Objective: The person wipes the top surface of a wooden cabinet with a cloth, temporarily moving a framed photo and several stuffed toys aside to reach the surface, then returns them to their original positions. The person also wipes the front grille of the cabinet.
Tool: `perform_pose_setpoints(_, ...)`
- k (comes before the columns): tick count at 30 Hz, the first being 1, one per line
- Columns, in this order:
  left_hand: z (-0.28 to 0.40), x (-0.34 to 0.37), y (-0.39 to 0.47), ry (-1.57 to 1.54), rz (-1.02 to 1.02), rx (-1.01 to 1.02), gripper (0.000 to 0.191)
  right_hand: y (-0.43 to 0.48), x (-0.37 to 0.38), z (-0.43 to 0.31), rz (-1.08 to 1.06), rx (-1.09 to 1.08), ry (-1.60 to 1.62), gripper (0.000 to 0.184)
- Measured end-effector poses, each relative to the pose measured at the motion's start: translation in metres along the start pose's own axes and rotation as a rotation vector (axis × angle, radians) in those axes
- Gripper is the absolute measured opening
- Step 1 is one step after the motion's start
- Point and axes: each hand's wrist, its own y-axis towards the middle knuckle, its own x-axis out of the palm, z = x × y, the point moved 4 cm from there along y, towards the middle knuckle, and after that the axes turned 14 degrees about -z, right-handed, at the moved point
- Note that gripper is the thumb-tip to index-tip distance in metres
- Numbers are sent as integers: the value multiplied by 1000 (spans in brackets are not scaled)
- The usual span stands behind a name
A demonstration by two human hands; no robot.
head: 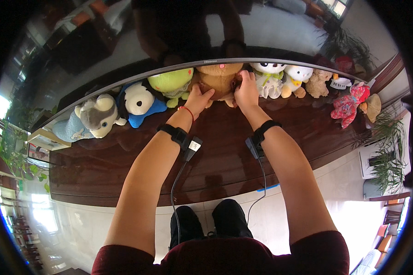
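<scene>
A brown plush toy [218, 80] sits at the middle of a dark wooden cabinet top [213, 137], against the lower edge of a television [206, 34]. My left hand [199, 99] grips its left side near the bottom, thumb across its front. My right hand [246, 87] holds its right side, fingers curled at the edge. Its upper part is hidden by the television's frame. A green plush toy [172, 82] sits just left of it, and a white plush toy with dark eyes and a green bow [270, 79] is close on the right.
Leftward are a black-and-white plush dog with blue cloth [139, 99], a grey-and-white plush toy [99, 117] and a framed item [48, 139]. Rightward stand a white plush toy [297, 74], a curly brown one [318, 82] and a red patterned doll [349, 103]. Cables hang from both wrist straps.
</scene>
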Motion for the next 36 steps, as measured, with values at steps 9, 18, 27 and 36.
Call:
perform_pose_setpoints(9,-2,5,8,-177,31,-3,54,-18,-29,30,45,-131,11,39)
perform_pose_setpoints(18,-5,2,7,-111,6,-8,56,-82,2,42,-165,-99,-411,33)
perform_pose_setpoints(27,-3,0,5,-51,47,-40,56,-105,40,-41,-389,-454,108,32)
perform_pose_setpoints(36,-11,-2,12,-59,7,-34,55,-65,51,-13,-505,-257,-321,54)
